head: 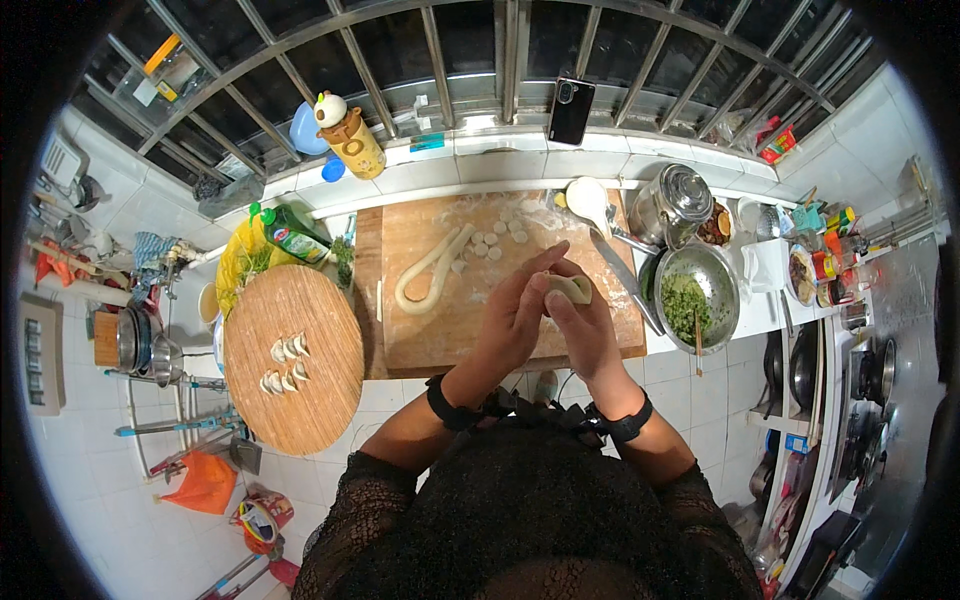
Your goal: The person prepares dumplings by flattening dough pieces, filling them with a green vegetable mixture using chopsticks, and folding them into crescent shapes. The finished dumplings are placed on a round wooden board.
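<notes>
Above the floured wooden board (450, 337), my left hand (517, 307) and my right hand (585, 322) come together around a dumpling (576, 289). Its pale wrapper is folded over, and a bit of green filling shows at the right end. Fingers of both hands touch the wrapper. Left of my hands, a long rope of dough (420, 304) lies bent in a loop. Several small cut dough pieces (493, 253) sit beside it. Finished dumplings (289, 349) stand in short rows on a round wooden board (322, 420). A steel bowl (731, 300) at the right holds chopped green filling (684, 304).
A cleaver-like knife (622, 274) lies along the board's right edge, near a white-headed utensil (587, 199). A lidded steel pot (671, 202) stands behind the bowl. Chopsticks (698, 337) lean over the bowl's front rim. A green detergent bottle (292, 236) stands behind the round board.
</notes>
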Motion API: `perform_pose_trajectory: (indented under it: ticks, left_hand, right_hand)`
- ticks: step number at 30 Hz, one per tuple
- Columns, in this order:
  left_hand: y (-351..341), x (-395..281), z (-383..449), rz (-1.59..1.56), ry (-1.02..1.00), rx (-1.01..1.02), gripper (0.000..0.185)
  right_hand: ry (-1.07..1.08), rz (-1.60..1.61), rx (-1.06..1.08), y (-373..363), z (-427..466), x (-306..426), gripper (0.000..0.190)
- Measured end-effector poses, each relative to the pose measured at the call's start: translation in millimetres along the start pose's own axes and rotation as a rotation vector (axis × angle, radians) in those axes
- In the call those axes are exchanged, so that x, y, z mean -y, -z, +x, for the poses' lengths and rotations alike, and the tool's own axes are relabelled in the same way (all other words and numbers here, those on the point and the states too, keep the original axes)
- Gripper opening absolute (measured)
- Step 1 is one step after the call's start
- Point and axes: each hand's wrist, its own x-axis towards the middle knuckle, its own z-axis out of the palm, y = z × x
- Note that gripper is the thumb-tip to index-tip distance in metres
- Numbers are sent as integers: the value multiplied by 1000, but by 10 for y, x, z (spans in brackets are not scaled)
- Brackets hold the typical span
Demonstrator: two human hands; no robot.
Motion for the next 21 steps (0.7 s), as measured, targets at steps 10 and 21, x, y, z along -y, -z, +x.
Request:
perform_pose_trajectory:
  ticks: [10, 21]
  left_hand:
    - [93, 48, -57, -9, 32, 13, 39]
    - [245, -2, -100, 41, -76, -12, 26]
  right_hand:
    - [218, -421, -83, -110, 30, 166, 26]
    - [525, -797, 81, -160, 227, 218, 31]
